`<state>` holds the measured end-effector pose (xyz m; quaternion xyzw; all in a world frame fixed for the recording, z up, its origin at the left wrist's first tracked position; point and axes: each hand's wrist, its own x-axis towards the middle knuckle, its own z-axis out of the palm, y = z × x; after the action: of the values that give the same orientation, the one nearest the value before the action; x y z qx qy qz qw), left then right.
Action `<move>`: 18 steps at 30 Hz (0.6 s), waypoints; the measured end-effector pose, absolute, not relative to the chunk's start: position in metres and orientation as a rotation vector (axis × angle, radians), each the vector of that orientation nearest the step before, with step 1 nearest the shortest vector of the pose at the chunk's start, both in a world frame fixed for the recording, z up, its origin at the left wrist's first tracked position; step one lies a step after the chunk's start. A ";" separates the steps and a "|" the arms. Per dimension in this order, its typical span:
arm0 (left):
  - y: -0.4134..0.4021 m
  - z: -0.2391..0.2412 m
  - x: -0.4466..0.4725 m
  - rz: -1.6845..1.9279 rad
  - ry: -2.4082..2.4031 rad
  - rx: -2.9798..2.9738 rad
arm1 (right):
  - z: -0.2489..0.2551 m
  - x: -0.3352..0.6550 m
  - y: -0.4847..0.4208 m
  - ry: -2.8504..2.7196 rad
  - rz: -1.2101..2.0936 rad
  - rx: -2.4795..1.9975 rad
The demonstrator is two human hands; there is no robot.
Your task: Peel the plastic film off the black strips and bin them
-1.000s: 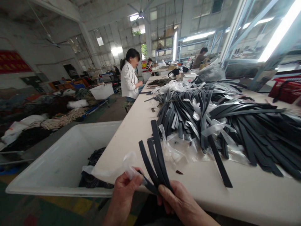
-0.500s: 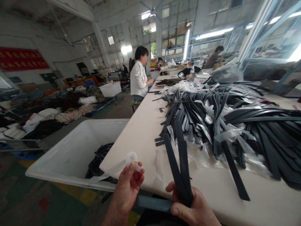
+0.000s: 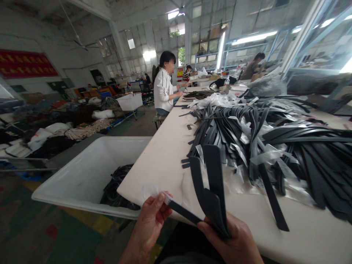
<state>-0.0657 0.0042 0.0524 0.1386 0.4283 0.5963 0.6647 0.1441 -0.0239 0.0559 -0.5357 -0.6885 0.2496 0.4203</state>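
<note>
My right hand (image 3: 233, 240) is closed around a small bundle of black straps (image 3: 213, 183) that stand up over the near edge of the white table (image 3: 162, 165). One strap end (image 3: 183, 212) sticks out leftward from the bundle. My left hand (image 3: 151, 223) pinches the tip of that strap end together with a scrap of clear plastic film (image 3: 150, 190). A large heap of black straps mixed with clear plastic wrappers (image 3: 275, 135) covers the table beyond my hands.
A white plastic bin (image 3: 90, 176) with dark material inside stands on the floor left of the table. A person in a white top (image 3: 163, 90) sits at the table's far end; another person (image 3: 251, 66) works further back. Piles of goods lie at left.
My left hand, which held the plastic film up apart from the straps, has come across and now pinches the tip of the strap sticking out of the bundle. The right hand stays put.
</note>
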 end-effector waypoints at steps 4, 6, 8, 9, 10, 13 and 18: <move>0.003 0.054 -0.064 1.341 0.971 0.303 | 0.055 0.146 -0.022 -1.773 0.586 -1.314; 0.003 0.053 -0.063 1.340 0.995 0.281 | 0.053 0.147 -0.021 -1.779 0.547 -1.313; 0.001 0.050 -0.061 1.328 1.015 0.273 | 0.052 0.145 -0.020 -1.795 0.529 -1.315; -0.001 0.049 -0.060 1.319 1.018 0.277 | 0.051 0.144 -0.019 -1.809 0.527 -1.314; -0.003 0.047 -0.060 1.311 1.021 0.282 | 0.050 0.142 -0.019 -1.825 0.524 -1.313; -0.011 0.041 -0.063 1.291 1.044 0.296 | 0.049 0.137 -0.018 -1.873 0.521 -1.314; -0.025 0.033 -0.071 1.313 1.072 0.345 | 0.044 0.133 -0.019 -1.929 0.636 -1.337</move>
<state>-0.0713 -0.0249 0.0330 0.1517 0.4716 0.5778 0.6486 0.1332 -0.0186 0.0443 -0.5154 -0.7438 0.2452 0.3477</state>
